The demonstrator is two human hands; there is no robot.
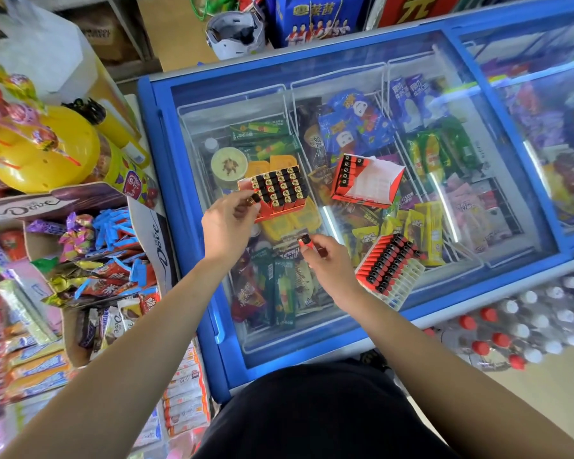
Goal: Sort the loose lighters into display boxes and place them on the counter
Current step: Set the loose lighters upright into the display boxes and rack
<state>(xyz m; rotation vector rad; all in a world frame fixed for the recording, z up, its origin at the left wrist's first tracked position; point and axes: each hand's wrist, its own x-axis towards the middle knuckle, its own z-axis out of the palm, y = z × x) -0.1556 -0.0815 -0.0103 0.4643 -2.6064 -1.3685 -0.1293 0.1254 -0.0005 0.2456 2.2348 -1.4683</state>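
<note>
On the freezer lid (232, 104), our left hand (227, 221) pinches a dark-capped lighter (254, 198) at the display box's (279, 190) 8 o'clock corner. Right hand (327, 261) pinches a red lighter (305, 241) at its 6 o'clock.

Both bare arms were stretched out forward, the left forearm (130, 326) coming in from 7 o'clock and the right forearm (428, 352) from 5 o'clock, closing in toward the middle. The left hand (227, 223) had its back to the camera, thumb and fingers curled, pinching a dark-capped lighter (254, 198) out at its 1 o'clock. The right hand (328, 265) sat at the left one's 4 o'clock, fingertips pinching a red lighter (305, 240) toward 11 o'clock. The hands were near each other, not touching.
</note>
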